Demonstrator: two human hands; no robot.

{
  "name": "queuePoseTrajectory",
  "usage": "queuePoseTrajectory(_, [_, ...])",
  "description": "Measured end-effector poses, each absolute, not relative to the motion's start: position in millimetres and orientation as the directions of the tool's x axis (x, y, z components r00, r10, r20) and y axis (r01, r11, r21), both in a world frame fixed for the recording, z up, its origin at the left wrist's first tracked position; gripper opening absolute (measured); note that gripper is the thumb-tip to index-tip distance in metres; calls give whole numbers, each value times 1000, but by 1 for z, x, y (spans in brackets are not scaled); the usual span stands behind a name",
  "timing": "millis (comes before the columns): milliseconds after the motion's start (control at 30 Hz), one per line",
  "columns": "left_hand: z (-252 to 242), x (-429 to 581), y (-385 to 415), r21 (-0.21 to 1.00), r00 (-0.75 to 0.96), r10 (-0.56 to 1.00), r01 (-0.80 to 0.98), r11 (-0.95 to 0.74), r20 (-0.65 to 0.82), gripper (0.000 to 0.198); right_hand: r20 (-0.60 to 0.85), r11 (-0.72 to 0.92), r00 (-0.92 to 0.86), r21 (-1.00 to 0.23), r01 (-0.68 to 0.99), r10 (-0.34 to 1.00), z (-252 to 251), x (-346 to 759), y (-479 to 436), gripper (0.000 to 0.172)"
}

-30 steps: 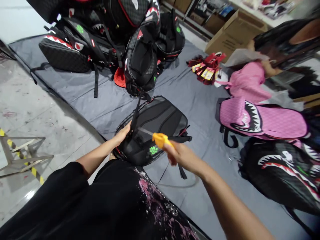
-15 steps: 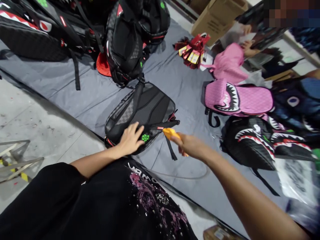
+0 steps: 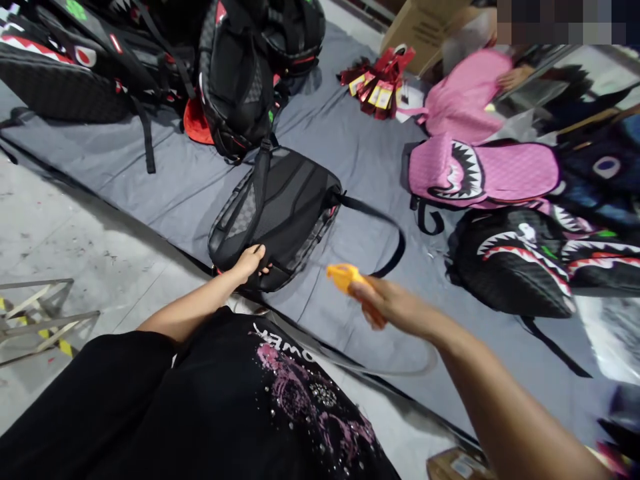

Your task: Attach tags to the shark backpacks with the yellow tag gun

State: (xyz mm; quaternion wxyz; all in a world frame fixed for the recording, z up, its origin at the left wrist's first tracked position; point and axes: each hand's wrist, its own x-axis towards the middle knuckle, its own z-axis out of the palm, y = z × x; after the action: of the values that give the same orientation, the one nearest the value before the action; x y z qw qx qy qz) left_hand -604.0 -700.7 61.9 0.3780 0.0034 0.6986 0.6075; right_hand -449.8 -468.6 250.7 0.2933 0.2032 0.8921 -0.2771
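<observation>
A black checked backpack lies on the grey-covered table with its padded back panel facing up. My left hand is closed on the backpack's near edge, thumb on top and fingertips partly hidden. In my right hand is an orange air blow gun, its nozzle pointing left toward the bag but apart from it. A pale hose curves along the table edge below that hand. One shoulder strap loops out to the right, passing behind the blow gun and right hand.
More black backpacks stand at the back left. Red tags lie in a bunch near a cardboard box. To the right are a pink shark-mouth backpack and a black one. Another person's hand touches pink fabric.
My left hand has gone from spread fingers on the backpack to gripping its near edge. The right strap has swung out into a loop. The blow gun has shifted slightly away from the bag.
</observation>
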Motion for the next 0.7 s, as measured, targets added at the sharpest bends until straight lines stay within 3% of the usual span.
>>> queuePoseTrajectory(100, [65, -582, -686, 898, -864, 450, -6, 441, -226, 44, -547, 791, -779, -308, 529, 308, 250, -454, -472, 52])
queuePoseTrajectory(167, [68, -569, -676, 742, -865, 498, 297, 601, -58, 48, -533, 804, -783, -285, 522, 320, 251, -458, -473, 52])
queuePoseTrajectory(233, [69, -561, -667, 587, -850, 526, 417, 694, -18, 51, -477, 813, -779, -200, 547, 407, 251, -461, -474, 51])
queuePoseTrajectory(300, [68, -559, -662, 524, -846, 533, 447, 725, -15, 51, -437, 818, -764, -103, 566, 474, 248, -462, -475, 50])
queuePoseTrajectory(433, [68, -563, -659, 517, -876, 483, 409, 752, -9, 51, -401, 810, -739, 10, 587, 541, 238, -454, -483, 49])
queuePoseTrajectory(600, [78, -568, -673, 614, -847, 526, 376, 694, -76, 55, -588, 817, -731, -193, 543, 347, 219, -429, -505, 56])
queuePoseTrajectory(700, [84, -582, -706, 743, -912, 407, 303, 597, 45, 55, -558, 825, -736, -150, 544, 384, 198, -407, -520, 53])
